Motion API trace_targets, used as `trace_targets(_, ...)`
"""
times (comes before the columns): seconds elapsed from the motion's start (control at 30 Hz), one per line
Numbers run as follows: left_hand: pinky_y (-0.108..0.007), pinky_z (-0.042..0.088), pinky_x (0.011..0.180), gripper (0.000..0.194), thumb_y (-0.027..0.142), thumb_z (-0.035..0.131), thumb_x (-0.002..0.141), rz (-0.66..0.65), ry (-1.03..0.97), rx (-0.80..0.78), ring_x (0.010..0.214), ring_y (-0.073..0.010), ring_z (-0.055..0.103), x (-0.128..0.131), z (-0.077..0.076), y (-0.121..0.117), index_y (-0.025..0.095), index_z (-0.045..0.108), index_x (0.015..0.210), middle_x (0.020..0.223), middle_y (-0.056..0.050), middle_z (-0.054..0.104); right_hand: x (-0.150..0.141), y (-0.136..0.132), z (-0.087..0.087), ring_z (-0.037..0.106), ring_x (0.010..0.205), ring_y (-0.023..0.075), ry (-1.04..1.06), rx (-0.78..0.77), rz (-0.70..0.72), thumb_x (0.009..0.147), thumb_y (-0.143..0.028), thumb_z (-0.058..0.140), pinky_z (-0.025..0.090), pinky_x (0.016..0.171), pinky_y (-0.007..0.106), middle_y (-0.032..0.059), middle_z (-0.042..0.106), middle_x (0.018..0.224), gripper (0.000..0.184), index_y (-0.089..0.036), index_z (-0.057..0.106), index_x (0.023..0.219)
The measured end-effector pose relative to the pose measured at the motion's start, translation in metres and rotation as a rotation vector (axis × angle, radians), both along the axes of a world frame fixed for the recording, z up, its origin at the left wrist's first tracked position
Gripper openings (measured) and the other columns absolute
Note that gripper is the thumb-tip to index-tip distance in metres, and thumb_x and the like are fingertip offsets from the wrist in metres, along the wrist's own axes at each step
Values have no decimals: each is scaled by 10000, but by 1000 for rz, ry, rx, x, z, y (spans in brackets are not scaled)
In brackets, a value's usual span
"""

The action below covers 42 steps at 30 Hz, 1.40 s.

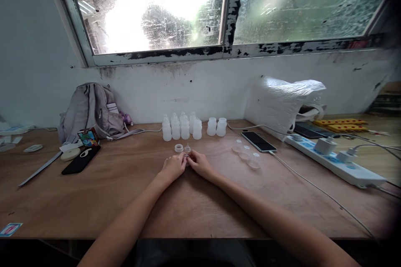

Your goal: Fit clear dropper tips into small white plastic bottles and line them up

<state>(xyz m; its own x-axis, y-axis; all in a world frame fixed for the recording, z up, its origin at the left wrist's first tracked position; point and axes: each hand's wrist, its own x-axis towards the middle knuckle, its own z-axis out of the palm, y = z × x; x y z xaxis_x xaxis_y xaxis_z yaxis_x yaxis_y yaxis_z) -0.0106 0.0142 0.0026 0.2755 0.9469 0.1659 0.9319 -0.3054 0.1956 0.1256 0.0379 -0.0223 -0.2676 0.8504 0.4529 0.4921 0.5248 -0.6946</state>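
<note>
Pinching a small pale piece (187,163) between them, the left hand (173,164) and right hand (201,164) pretty much meet at the fingertips over the worktop (109,200), fingers on both curled in nearly closed. Most of that piece is hidden, so can't tell what it is tbh. Just beyond sit a pale ring (178,148) and a clear pointed teat (187,147), side by side. Further back there's a cluster of topped bottles (184,130), then two open bottles (221,127), with clear discs (253,164) off right near a phone (258,141)
</note>
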Motion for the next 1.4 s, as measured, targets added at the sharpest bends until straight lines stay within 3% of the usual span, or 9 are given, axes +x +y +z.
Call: trace_targets(1.4, -313, 434, 691, 291, 308, 238, 857, -33, 9, -9, 859, -230, 580, 1, 0, -2, 189, 446, 1023, 962, -100, 596, 0, 0, 0, 509, 546, 108, 4, 16, 35, 710, -210, 432, 380, 538, 206, 1, 569, 612, 84, -174, 499, 676)
